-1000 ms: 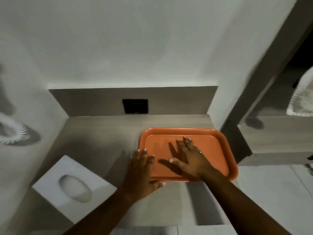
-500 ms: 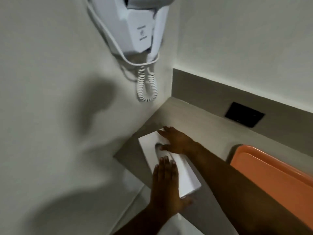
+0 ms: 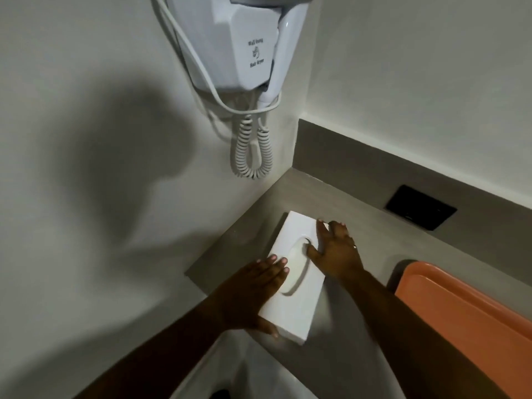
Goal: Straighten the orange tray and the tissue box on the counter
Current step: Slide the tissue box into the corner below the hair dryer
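Observation:
A white tissue box (image 3: 296, 283) with an oval slot lies on the grey counter (image 3: 359, 226) near the left wall, its near end at the counter's front edge. My left hand (image 3: 253, 292) lies flat on the box's near left side, thumb wrapped round its front corner. My right hand (image 3: 335, 251) presses on the box's far right edge, fingers spread, thumb at the slot. The orange tray (image 3: 466, 321) lies on the counter to the right, partly cut off by the frame.
A white wall-mounted hair dryer (image 3: 244, 47) with a coiled cord (image 3: 253, 151) hangs on the left wall above the counter's corner. A black socket plate (image 3: 420, 207) sits in the grey backsplash. Below the counter's front edge is a pale floor.
Both hands left the orange tray and went to the tissue box. Since half a second ago the box has turned, its long side now lying closer to the left wall's line.

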{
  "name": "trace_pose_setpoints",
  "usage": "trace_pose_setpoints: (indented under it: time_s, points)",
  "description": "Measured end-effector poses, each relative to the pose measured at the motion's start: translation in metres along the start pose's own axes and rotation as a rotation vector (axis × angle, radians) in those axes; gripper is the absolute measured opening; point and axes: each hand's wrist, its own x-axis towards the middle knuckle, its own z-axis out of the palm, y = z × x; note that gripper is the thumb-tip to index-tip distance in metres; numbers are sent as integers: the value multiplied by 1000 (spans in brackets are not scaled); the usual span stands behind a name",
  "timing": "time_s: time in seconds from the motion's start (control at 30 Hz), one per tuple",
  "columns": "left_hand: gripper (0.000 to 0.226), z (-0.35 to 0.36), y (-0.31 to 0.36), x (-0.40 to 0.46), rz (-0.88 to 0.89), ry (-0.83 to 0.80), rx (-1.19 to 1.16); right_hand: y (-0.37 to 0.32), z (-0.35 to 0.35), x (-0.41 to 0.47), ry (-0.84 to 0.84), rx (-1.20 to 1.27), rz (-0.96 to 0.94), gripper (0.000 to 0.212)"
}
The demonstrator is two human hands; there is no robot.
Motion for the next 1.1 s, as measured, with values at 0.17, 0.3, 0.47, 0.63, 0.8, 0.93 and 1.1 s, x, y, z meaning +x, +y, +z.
trace_pose_setpoints:
  time_s: [0.17,0.3,0.47,0.63,0.8,0.93,1.1]
  points:
    - [120,7,36,5,-232,-12,-172,11,-8,-11,-86,70,-38,91]
    - [120,8,69,20,-429,-25,-191,40,-23,-23,-206,-25,-320,107]
    - [116,9,91,31,-586,19,-171,61,-34,-25,-274,-213,-564,116]
    - [107,21,92,30,-542,60,-132,57,-23,-20,-284,-277,-647,122]
    - [97,32,85,29,-475,78,-133,47,-20,-4,-258,-299,-698,126]
    - [93,36,72,27,-439,91,-128,39,-19,7,-267,-304,-699,128]
    - [97,33,45,25,-388,93,-97,28,-19,20,-243,-302,-690,127]
